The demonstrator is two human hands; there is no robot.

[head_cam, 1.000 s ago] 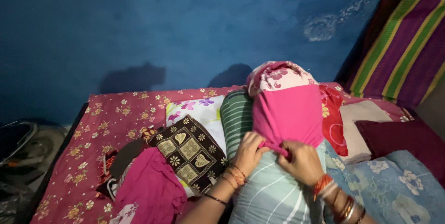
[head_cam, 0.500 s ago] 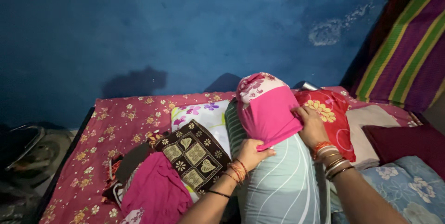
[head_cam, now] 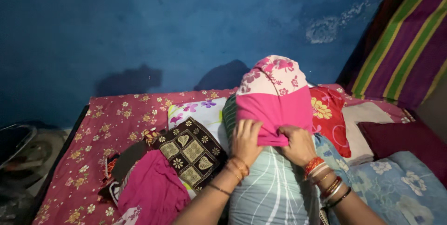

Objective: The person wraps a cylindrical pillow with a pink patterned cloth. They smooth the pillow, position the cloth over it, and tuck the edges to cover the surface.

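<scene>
A pillow in a pale green striped fabric [head_cam: 274, 188] stands upright on the bed in front of me. A pink pillow cover [head_cam: 274, 106] with a floral cream top sits over its upper half. My left hand [head_cam: 246, 142] grips the cover's lower hem on the left side. My right hand [head_cam: 297, 145] grips the same hem on the right, fingers curled into the bunched pink cloth. Both wrists wear bangles.
A maroon floral sheet [head_cam: 107, 127] covers the bed. To the left lie a dark patterned cushion cover [head_cam: 191, 153], a magenta cloth [head_cam: 151, 190] and a white floral pillow [head_cam: 205, 111]. A red floral pillow [head_cam: 328, 120], a maroon pillow [head_cam: 405, 141] and a blue floral quilt [head_cam: 396, 192] lie right. A blue wall [head_cam: 163, 29] stands behind.
My right hand has come down from the cover's right side to its lower hem, beside my left hand. The pillow stands taller and the cover reaches lower than half a second ago.
</scene>
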